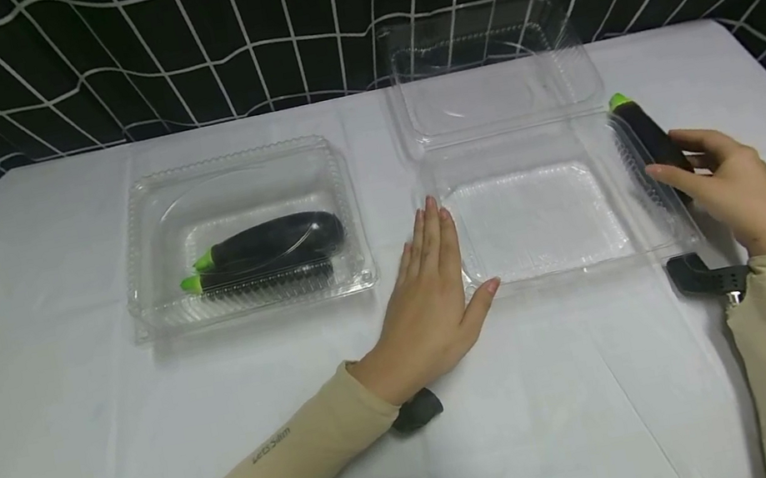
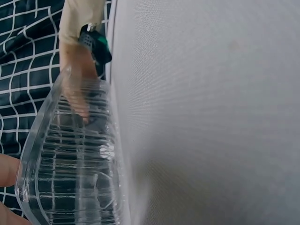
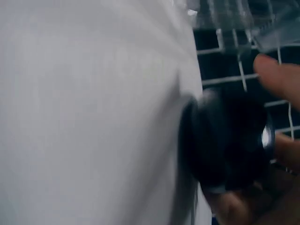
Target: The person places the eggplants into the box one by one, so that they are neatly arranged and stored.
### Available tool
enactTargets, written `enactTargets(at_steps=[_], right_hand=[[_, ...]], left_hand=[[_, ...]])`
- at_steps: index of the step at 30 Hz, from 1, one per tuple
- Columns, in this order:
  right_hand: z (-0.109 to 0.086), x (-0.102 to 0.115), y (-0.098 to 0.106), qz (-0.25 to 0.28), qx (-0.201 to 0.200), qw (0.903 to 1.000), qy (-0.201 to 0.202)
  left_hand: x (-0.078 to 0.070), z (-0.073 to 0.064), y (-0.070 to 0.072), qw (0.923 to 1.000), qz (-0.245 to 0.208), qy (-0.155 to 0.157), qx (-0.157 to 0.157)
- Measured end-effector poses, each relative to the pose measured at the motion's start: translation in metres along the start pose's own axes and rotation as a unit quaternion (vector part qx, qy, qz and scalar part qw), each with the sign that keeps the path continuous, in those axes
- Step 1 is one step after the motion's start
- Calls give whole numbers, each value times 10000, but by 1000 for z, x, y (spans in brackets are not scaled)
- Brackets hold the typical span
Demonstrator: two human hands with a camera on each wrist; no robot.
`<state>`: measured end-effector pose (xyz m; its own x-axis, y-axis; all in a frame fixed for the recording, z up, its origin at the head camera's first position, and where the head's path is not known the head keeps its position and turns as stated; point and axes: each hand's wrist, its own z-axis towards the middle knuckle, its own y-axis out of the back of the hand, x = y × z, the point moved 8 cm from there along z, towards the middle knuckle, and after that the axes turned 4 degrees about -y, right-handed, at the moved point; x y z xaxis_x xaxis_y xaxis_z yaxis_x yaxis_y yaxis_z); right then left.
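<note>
Head camera, from the left: a shut clear plastic box [image 1: 156, 243] sits on the white tabletop [image 1: 534, 416], and I can see two eggplants [image 1: 277, 240] through it, one beside the other, their green tips pointing left. Next comes the person's left hand [image 1: 427, 299], laid out flat with straight fingers at the near-left edge of an open clear box [image 1: 540, 221]; it grips nothing. A black band [image 1: 418, 411] pokes out under that wrist. The open box has its lid [image 1: 496, 97] folded back toward the white-lined dark backdrop [image 1: 288, 35]. Over on the right, a third eggplant [image 1: 646, 131] lies slantwise just outside the box's right wall, green tip away from the person; whether they touch, I can't tell. The right hand [image 1: 732, 189] has its thumb and curled fingers clamped about the near end. From the right wrist, that dark end is blurred.
</note>
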<state>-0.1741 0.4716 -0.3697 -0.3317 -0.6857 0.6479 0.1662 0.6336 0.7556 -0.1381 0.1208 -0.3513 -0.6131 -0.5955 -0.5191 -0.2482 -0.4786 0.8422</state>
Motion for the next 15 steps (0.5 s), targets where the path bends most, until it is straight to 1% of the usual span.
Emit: enactTargets(at_steps=[2,4,7,10,15], right_hand=[[-6,11,-3,-239,-11,9997,39],[-10,19,-5,-333,-26,9994,89],[-11,21,-4,-405,-110,9991,-37],[-10,17,-2,-183,-138,9996,-147],[-10,9,0,520,-204,9979,-332]], left_hand=[[0,-1,0,10000,6,-20,-23],[0,-1,0,10000,7,-39,-48],[0,-1,2,9998,25,-88,-154],[-1,-1,3,9995,27,-148,-293],[0,-2,4,9990,-21,-178,-399]])
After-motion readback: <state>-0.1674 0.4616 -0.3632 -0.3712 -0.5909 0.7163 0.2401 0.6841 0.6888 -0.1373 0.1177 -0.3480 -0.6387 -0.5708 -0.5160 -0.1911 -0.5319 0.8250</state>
